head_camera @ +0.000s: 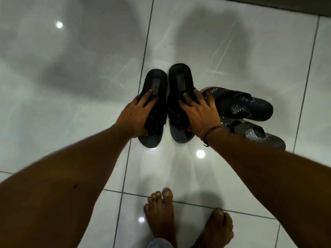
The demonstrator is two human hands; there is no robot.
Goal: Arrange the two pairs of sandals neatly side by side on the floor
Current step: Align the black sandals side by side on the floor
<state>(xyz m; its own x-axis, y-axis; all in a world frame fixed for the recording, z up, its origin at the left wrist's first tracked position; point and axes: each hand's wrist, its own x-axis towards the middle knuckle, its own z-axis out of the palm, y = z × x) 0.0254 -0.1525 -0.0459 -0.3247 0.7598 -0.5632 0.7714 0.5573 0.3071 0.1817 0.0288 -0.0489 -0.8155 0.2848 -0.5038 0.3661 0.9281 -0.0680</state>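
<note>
Two plain black sandals stand side by side on the glossy tiled floor, heels pointing away from me. My left hand (133,116) grips the left black sandal (155,83) across its strap. My right hand (199,112) grips the right black sandal (180,77) the same way. Just to the right lie two patterned dark sandals, turned sideways: the farther one (247,106) touches my right hand, the nearer one (258,134) sits below it, partly hidden by my right wrist.
My two bare feet (161,213) stand on the light tiles (71,86) at the bottom of the view. A dark strip (286,4) runs along the top right edge. Ceiling lights reflect as bright spots on the floor.
</note>
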